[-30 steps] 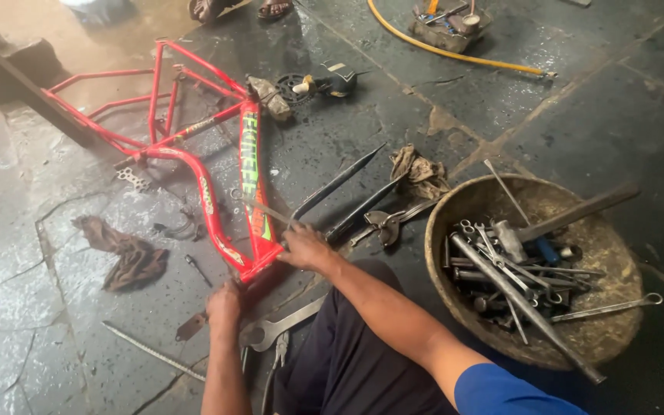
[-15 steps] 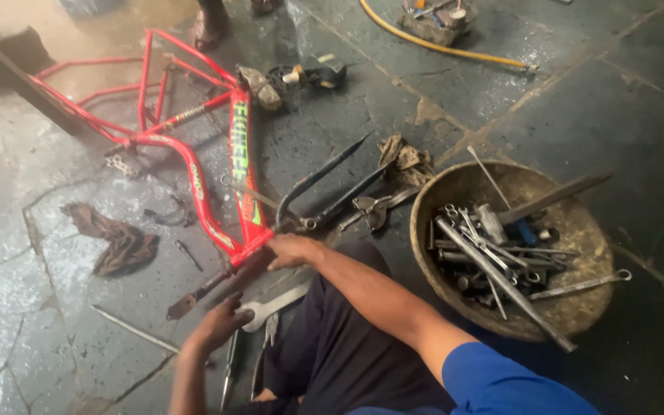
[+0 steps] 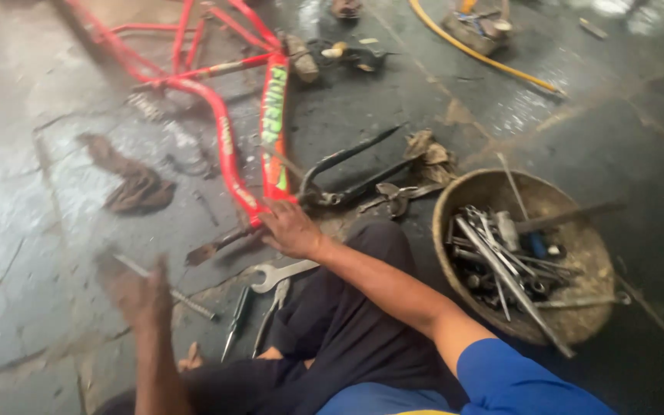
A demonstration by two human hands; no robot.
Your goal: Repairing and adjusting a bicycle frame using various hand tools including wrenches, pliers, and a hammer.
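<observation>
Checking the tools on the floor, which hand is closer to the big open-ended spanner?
Right. The right hand grips the red bike frame just above the spanner. The blurred left hand is farther away, off to its left.

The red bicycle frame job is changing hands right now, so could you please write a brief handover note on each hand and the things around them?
Right hand: resting on the near end of the red tubular bicycle frame, which lies flat on the wet stone floor.
Left hand: raised, blurred; its grip cannot be told. A thin metal rod lies just beyond it.
Nearby: silver open-ended spanner and pliers by the knee; black bicycle fork beside the frame; round metal bowl full of tools on the right.
Frame is stripped bare. What remains cannot be judged.
</observation>
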